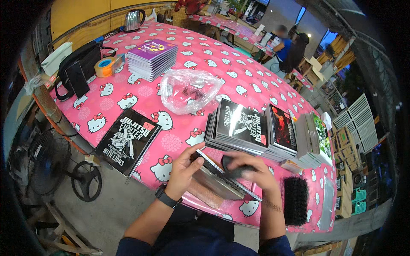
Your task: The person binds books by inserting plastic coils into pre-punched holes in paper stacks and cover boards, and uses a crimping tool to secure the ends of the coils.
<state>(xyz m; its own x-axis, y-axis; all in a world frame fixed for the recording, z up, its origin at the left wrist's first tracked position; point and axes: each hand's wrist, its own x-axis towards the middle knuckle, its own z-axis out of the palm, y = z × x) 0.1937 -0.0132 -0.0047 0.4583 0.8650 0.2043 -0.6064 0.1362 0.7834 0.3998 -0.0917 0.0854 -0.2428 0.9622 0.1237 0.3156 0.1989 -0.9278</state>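
Note:
My left hand [186, 167] grips one end of a spiral-bound book [218, 180], held on edge near the table's front. A black plastic coil [252, 192] runs along the book's spine, and its loose end sticks out past the corner beside my right wrist. My right hand [256, 168], somewhat blurred, has its fingers on a dark rounded object [234, 167] against the spine; its kind is unclear. Under the book lies a brown flat board [204, 192]. A black-covered coil-bound book [128, 143] lies to the left, its coil tail hanging past the table edge.
Stacks of black books [241, 126], red-and-black books [282, 128] and green-covered books [318, 141] stand ahead right. A bundle of black coils [295, 200] lies right. Farther off are a plastic bag [190, 91], purple books [153, 59], tape [105, 67], a phone [77, 80] and a kettle [134, 20].

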